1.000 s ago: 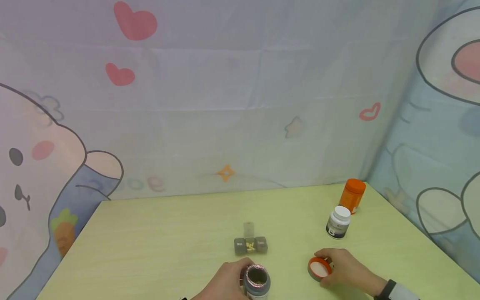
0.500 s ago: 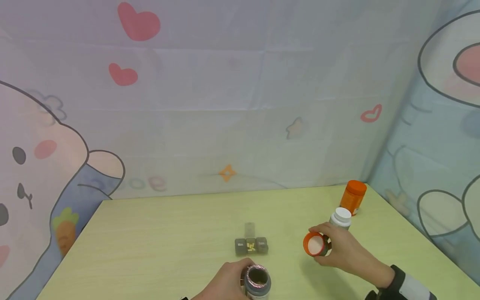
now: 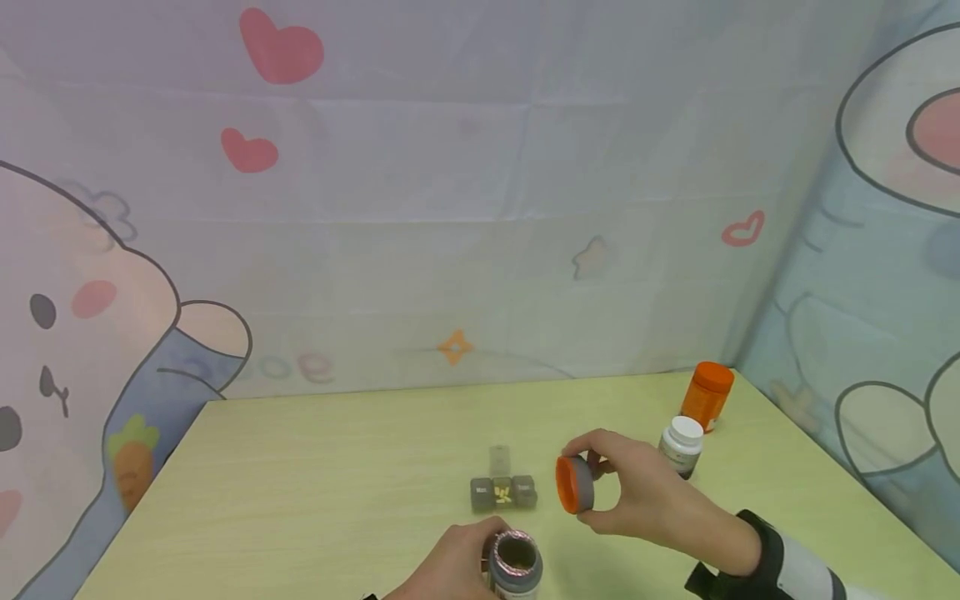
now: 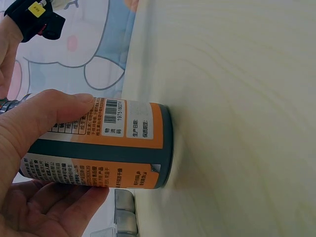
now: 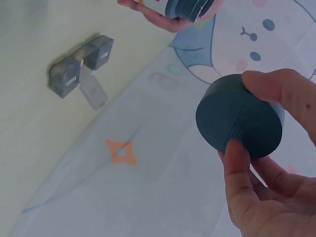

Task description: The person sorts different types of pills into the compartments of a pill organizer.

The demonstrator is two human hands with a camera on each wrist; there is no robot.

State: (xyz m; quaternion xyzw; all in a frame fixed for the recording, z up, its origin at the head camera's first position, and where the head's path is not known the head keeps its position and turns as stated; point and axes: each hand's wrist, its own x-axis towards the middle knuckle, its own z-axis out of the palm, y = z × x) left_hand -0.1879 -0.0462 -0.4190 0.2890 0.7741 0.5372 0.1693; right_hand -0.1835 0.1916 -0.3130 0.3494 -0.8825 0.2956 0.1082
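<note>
"Orange inside, grey outside: where's that cap [image 3: 579,485]?"
"Above the worktop [image 3: 337,483], pinched in the fingers of the right hand [image 3: 645,492]."
"And the fingers of the left hand [image 3: 453,562]?"
"Curled round the uncapped bottle [image 4: 113,149], upright near the pill organizer [image 3: 483,494] with one lid [image 3: 499,461] open."

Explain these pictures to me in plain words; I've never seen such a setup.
There is no machine here: a person works bare-handed. The wide picture is taken from the head, looking forward and down; the other two come from the left and right wrists.

The left hand grips an open bottle. The right hand holds a cap, gray outside and orange inside, above the table.

On it lies a three-part box, middle lid open, showing yellow pieces. Toward the right stand a white-capped bottle and an orange bottle.
</note>
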